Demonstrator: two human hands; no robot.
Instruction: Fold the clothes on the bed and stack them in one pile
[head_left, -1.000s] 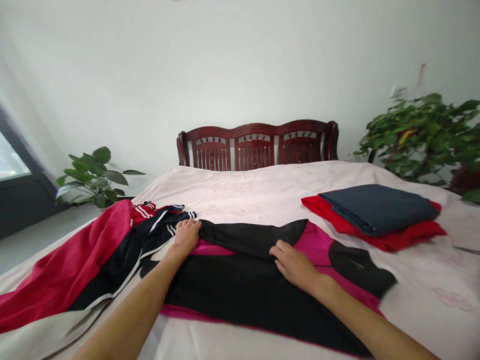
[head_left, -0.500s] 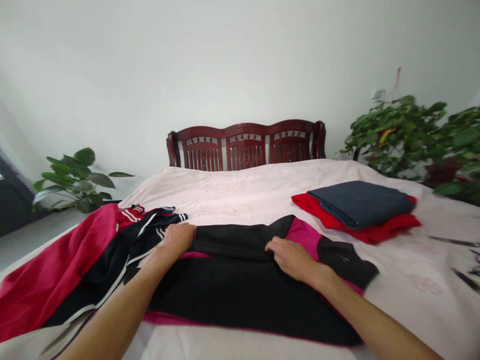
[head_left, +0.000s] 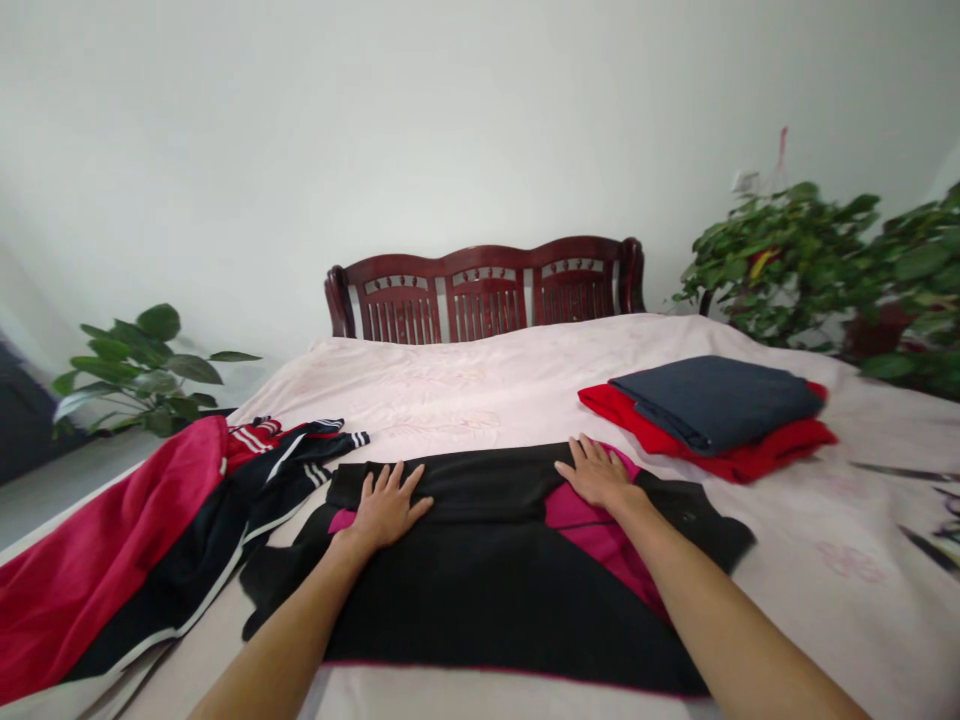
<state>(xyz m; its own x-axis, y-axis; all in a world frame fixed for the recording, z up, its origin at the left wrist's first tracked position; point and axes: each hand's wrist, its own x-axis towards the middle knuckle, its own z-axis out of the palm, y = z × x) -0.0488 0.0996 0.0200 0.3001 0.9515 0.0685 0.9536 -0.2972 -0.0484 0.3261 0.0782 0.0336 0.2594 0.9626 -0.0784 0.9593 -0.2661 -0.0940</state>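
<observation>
A black garment with magenta panels (head_left: 480,590), perhaps a top, lies partly folded on the bed right in front of me. Its far edge forms a black folded strip running left to right. My left hand (head_left: 388,510) rests flat on the left part of this strip, fingers spread. On the right, my right hand (head_left: 596,472) lies flat over the far edge, where black meets magenta, with its fingers stretched out. Neither hand grips the cloth. Black ends of the garment stick out at both sides.
To the left lies a red and navy garment with white stripes (head_left: 150,550). A folded dark blue cloth (head_left: 720,400) sits on a folded red cloth (head_left: 750,462) at the right. Pale pink bedding (head_left: 450,385) covers the bed, with a wooden headboard (head_left: 484,290) behind. Plants stand either side.
Both hands have gone from gripping the garment's strip to lying flat on it. The left hand shifted right, the right hand slightly away from me. More magenta shows near the right hand.
</observation>
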